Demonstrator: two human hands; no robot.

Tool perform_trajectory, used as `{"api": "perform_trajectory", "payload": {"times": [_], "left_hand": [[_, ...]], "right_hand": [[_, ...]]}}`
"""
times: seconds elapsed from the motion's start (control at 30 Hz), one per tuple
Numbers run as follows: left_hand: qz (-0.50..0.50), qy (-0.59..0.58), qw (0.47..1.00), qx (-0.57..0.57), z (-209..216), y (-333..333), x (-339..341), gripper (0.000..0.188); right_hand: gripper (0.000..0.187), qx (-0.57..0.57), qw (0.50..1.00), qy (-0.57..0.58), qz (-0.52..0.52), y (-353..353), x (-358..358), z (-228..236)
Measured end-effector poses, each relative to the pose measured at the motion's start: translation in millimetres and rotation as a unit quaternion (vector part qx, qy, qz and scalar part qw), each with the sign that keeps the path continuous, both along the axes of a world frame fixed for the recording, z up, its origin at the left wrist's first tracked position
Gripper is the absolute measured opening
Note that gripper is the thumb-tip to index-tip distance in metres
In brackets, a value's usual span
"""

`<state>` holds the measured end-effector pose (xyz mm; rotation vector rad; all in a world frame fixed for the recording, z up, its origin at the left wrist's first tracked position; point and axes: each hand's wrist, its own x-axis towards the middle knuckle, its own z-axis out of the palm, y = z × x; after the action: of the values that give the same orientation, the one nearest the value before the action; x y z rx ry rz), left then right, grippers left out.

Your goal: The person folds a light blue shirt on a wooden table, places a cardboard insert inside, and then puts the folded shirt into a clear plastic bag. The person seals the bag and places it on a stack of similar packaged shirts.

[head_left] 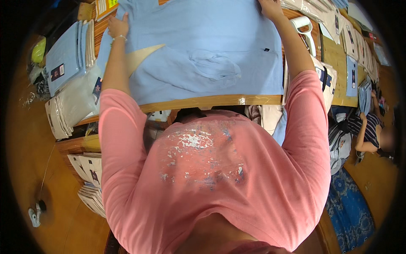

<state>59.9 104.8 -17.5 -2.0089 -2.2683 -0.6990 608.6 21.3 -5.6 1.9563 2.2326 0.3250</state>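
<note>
A light blue cloth garment (pixel 203 29) lies spread across the table in front of me, with a bunched fold (pixel 215 65) near its middle. It bears a small dark label (pixel 266 50) on its right part. A pale yellow triangular area (pixel 144 57) shows at its left side. My left hand (pixel 118 27) rests at the garment's left edge, thumb apart from the fingers. My right hand (pixel 272 8) is at the garment's far right, partly cut off by the upper edge of the picture, so its grip is hard to read.
Packed blue garments (pixel 65 59) and clear-bagged pale ones (pixel 59 116) line the left. A white-handled tool (pixel 303 31) lies right of my garment, near more packed garments (pixel 351 40). At far right, another person (pixel 368 131) holds folded blue cloth. Stacks (pixel 91 169) sit below the table.
</note>
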Motion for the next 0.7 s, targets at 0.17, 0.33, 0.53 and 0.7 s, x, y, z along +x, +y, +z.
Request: {"api": "perform_trajectory", "payload": {"times": [0.17, 0.33, 0.53, 0.7], "left_hand": [[-0.075, -0.071, 0.976, -0.190, 42, 14, -22, 0.064], [-0.161, -0.304, 0.937, -0.055, 120, -65, -17, 0.043], [-0.148, -0.331, 0.924, -0.123, 136, -213, -89, 0.029], [-0.174, -0.298, 0.923, -0.171, 82, -287, -114, 0.019]], "right_hand": [[0.015, -0.061, 0.993, 0.093, -0.027, -16, -9, 79], [0.020, 0.020, 0.960, 0.279, -0.008, -91, 17, 139], [0.025, 0.006, 0.964, 0.266, 0.008, -240, 35, 154], [0.025, -0.116, 0.989, -0.053, -0.079, -288, -38, 132]]}}
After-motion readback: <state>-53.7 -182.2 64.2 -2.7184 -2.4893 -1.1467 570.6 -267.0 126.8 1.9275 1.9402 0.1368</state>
